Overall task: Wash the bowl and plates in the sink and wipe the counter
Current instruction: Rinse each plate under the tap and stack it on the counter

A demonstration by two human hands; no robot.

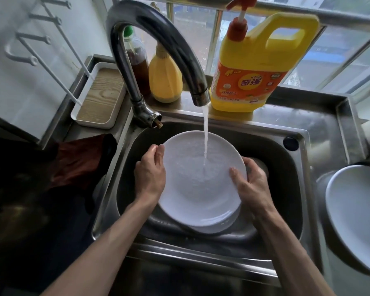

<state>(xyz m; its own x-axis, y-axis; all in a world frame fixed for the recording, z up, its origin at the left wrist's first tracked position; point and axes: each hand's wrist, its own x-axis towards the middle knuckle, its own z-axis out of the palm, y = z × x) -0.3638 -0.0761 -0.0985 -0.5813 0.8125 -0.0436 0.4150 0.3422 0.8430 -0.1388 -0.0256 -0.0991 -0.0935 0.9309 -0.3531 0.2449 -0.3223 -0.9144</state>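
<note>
A barred window runs behind the stainless steel sink (286, 189), and the curved metal faucet (158, 28) drops a thin stream of water (205, 135) into it. I hold the round white ceramic plate (192, 189) over the basin, tilted a little toward me, with the water landing near its middle. I judge it stiff, fairly light and breakable. Wet glaze will be slick, so the rim is the place to take it, on opposite sides. My left hand (151, 174) is curled around the left edge, fingers wrapped over the rim. My right hand (252, 184) clamps the right edge, thumb pressed flat on the wet face and fingers tucked behind. A second white plate (212, 228) lies in the sink just beneath, so a slip could chip both. The yellow pump bottle of detergent (254, 67) stands on the ledge behind.
</note>
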